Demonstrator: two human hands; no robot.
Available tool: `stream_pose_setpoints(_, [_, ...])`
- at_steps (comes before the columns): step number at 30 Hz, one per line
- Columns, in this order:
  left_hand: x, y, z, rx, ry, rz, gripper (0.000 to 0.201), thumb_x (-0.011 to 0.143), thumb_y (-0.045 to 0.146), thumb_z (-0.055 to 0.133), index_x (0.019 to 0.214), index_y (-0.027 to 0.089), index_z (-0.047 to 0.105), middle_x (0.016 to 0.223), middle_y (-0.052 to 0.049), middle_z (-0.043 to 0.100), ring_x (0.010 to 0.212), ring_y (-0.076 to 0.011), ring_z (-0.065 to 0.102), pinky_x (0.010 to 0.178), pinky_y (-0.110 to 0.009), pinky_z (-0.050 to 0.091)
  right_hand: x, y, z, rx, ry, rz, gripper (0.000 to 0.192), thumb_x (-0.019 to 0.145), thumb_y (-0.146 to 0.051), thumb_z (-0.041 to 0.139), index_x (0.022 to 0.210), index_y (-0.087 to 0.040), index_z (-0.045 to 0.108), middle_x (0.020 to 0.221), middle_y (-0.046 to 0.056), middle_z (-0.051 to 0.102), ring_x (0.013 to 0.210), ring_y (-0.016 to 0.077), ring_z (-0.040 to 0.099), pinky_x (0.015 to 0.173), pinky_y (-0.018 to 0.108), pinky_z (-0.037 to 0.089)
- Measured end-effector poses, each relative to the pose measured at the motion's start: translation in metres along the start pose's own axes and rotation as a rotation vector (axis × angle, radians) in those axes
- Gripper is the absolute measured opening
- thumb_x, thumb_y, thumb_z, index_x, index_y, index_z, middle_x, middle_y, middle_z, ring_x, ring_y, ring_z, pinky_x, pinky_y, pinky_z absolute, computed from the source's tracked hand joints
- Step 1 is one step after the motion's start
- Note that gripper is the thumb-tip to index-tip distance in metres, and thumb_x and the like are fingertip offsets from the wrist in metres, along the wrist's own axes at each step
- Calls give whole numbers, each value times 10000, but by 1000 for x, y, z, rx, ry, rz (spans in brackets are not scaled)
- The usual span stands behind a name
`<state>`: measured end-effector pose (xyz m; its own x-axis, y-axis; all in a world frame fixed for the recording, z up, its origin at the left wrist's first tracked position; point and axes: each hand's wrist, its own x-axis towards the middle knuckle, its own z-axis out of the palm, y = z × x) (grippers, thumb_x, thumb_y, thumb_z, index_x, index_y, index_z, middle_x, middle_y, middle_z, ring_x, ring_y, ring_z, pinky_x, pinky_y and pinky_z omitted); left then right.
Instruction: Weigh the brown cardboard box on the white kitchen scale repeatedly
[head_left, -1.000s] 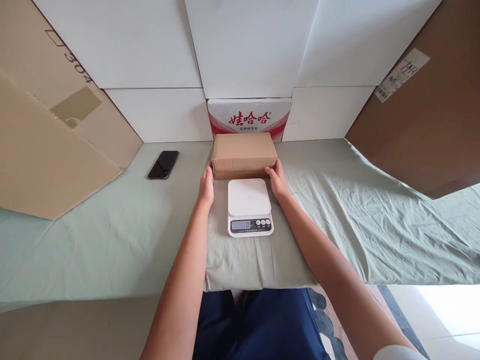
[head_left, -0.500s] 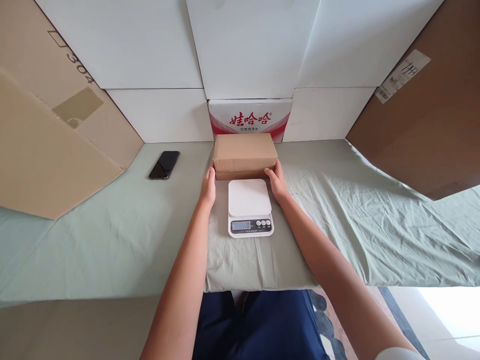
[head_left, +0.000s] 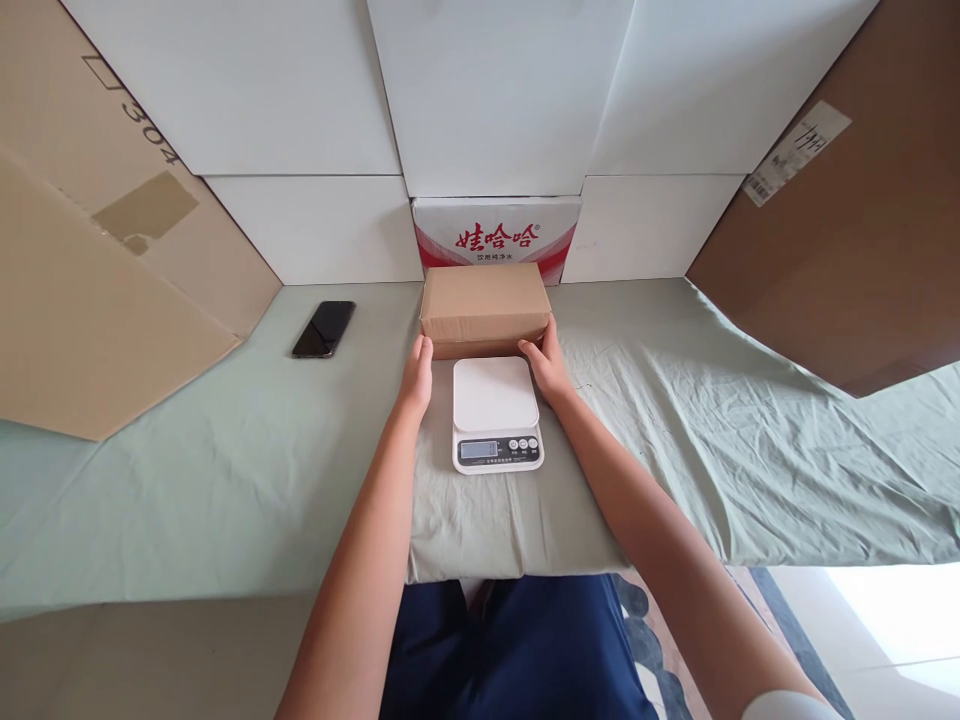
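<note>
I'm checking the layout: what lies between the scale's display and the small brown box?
In the head view, the white weighing plate lies between the display and the small brown box.

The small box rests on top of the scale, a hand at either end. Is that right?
Not quite: the head view shows the small box just beyond the scale, not on it. The left hand and right hand are at its ends.
</note>
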<state>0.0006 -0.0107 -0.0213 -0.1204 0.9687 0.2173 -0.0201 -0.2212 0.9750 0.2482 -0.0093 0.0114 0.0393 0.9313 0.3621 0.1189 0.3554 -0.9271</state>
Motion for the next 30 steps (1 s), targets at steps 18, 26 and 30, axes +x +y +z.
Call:
stream_pose_setpoints(18, [-84, 71, 4, -13, -64, 306, 786, 938, 740, 429, 1559, 259, 438, 1641, -110, 453, 1578, -310, 329, 1293, -431, 266, -65, -51, -18, 17, 4, -210, 888, 879, -601, 645, 1608, -385, 185, 1686, 31, 324, 1598, 286, 271, 1327, 569, 241])
stream_pose_setpoints(26, [-141, 76, 0, 23, -71, 255, 806, 937, 738, 415, 1550, 216, 451, 1596, -150, 499, 1569, -346, 338, 1283, -485, 288, -118, -45, -25, 8, 34, -188, 879, 885, -596, 640, 1603, -404, 171, 1703, 40, 284, 1607, 306, 261, 1303, 601, 293])
stream_pose_setpoints(30, [-146, 71, -3, 37, -76, 245, 807, 952, 730, 384, 1582, 226, 405, 1630, -137, 462, 1574, -339, 327, 1285, -483, 283, -120, -49, -24, 2, 30, -173, 879, 900, -589, 619, 1612, -400, 142, 1721, 35, 244, 1623, 306, 212, 1313, 608, 262])
